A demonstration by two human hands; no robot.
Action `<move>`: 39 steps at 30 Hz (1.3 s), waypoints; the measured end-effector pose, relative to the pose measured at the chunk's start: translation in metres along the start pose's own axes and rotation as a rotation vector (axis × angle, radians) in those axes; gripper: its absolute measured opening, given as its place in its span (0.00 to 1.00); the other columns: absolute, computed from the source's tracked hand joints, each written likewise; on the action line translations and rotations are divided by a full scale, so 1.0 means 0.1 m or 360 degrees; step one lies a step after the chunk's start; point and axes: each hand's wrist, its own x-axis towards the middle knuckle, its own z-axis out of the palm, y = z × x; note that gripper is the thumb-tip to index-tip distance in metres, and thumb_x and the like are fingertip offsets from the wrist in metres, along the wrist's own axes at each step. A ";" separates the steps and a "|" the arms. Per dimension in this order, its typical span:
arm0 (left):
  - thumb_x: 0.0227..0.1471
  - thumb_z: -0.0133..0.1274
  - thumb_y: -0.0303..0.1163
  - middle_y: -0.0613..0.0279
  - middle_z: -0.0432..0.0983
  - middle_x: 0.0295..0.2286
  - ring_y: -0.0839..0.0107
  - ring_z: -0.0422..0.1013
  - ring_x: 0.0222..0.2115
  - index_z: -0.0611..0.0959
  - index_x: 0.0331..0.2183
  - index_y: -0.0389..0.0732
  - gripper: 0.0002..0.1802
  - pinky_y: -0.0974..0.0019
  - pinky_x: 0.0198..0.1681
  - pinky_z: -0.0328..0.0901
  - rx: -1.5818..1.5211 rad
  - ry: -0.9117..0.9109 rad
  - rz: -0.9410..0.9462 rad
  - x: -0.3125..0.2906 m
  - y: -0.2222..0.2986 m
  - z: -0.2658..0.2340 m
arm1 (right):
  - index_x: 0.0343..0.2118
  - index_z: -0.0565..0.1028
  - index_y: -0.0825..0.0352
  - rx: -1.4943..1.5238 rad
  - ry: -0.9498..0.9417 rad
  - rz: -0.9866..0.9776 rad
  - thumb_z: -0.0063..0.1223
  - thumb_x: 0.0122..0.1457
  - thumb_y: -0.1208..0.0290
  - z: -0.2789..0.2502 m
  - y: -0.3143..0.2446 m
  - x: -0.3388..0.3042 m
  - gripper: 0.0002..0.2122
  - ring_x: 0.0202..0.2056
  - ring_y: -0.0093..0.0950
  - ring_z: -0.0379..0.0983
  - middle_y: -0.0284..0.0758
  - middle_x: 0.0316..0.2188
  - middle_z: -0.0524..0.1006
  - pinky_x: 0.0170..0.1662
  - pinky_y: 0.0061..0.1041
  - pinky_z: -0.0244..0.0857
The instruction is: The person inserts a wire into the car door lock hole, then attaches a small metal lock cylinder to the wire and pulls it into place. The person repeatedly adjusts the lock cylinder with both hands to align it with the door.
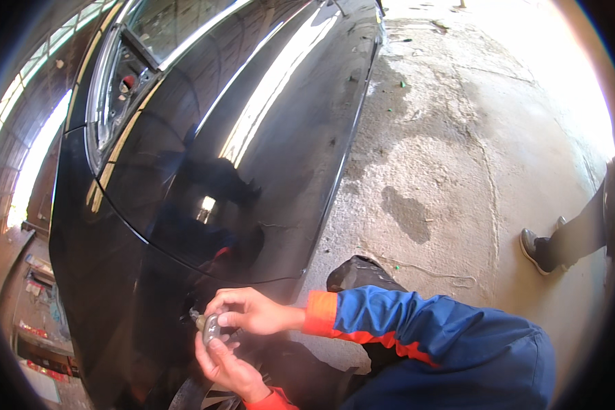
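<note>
A small oval lamp (212, 329) with a shiny, greyish clear lens is held between my two hands, close to the black car's side panel. From above, my right hand (256, 311) pinches it with thumb and bent fingers. Below it, my left hand (229, 367) is closed on its lower end, thumb against the lens. A small yellowish piece (199, 319) shows at the lamp's upper left, close to the car body; whether it is joined to the lamp is hard to tell. The black car panel (109, 273) stands directly beyond my fingers, glossy and full of reflections.
Behind the panel seam lies the car door (280, 178), with a bare mirror mount (124, 85) at the window corner. Part of a wheel (215, 396) shows below my hands. A person's leg and shoe (541, 251) are at the right. A thin cord (434, 271) lies on the concrete floor (451, 184).
</note>
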 end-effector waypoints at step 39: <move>0.70 0.55 0.37 0.58 0.79 0.35 0.72 0.71 0.31 0.79 0.58 0.28 0.25 0.70 0.37 0.67 -0.0060 -0.0328 -0.0281 0.27 0.26 -0.23 | 0.44 0.83 0.70 -0.0373 -0.0231 0.0496 0.54 0.65 0.77 -0.08 -0.55 0.44 0.09 0.25 0.23 0.79 0.36 0.33 0.84 0.28 0.23 0.74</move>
